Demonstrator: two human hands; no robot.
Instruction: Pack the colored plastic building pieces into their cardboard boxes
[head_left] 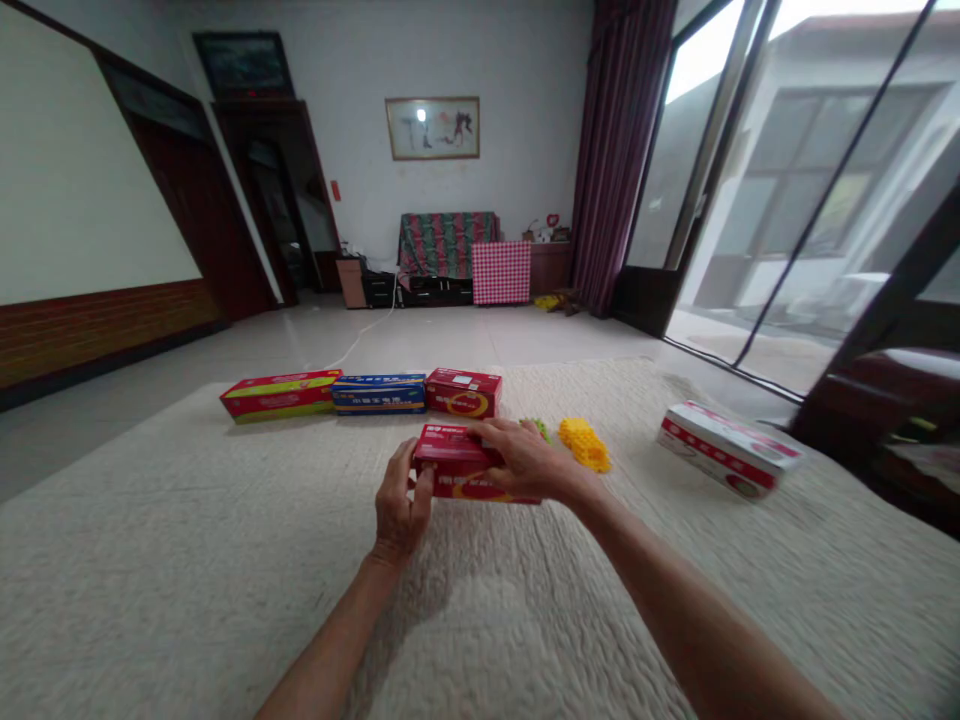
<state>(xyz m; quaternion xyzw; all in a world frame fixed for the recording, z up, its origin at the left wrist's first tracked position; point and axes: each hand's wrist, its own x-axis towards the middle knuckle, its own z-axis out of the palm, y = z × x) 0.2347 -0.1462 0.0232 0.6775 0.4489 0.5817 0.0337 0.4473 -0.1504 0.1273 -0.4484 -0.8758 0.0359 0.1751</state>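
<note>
Both my hands hold a red box (pixel 459 470) just above the cream quilted surface (pixel 187 540). My left hand (pixel 399 505) grips its left end, thumb and fingers closed on it. My right hand (pixel 525 462) lies over its top right, fingers wrapped round it. Behind it stand three boxes in a row: a red and green box (pixel 279 394), a blue box (pixel 379 393) and a second red box (pixel 463 391).
A yellow knobbly item (pixel 585 443) and a bit of green (pixel 538 428) lie right of my hands. A white and red box (pixel 727 461) sits at the far right. Glass sliding doors (pixel 787 200) and a dark wooden piece (pixel 885 420) are to the right.
</note>
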